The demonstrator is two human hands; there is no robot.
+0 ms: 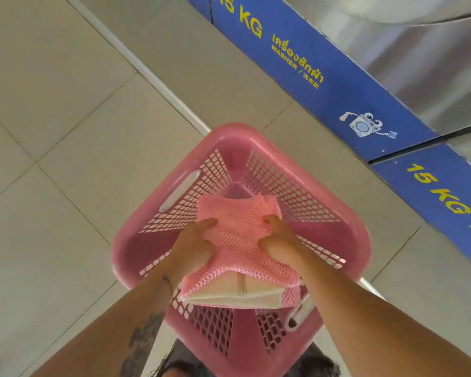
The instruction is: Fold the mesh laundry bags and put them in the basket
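A folded stack of mesh laundry bags (235, 229), pink on top with a white layer showing at its near edge, hangs over the open mouth of the pink plastic basket (152, 238). My left hand (195, 244) grips the stack's left side. On the other side my right hand (279, 243) pinches it. The basket has slotted walls and a handle cut-out on its left wall. Its floor shows bare beyond the stack.
The basket stands on a beige tiled floor (65, 159). A row of washers with blue "15 KG" panels (305, 72) and steel fronts runs along the right. A dark patterned garment (180, 363) shows at the bottom edge.
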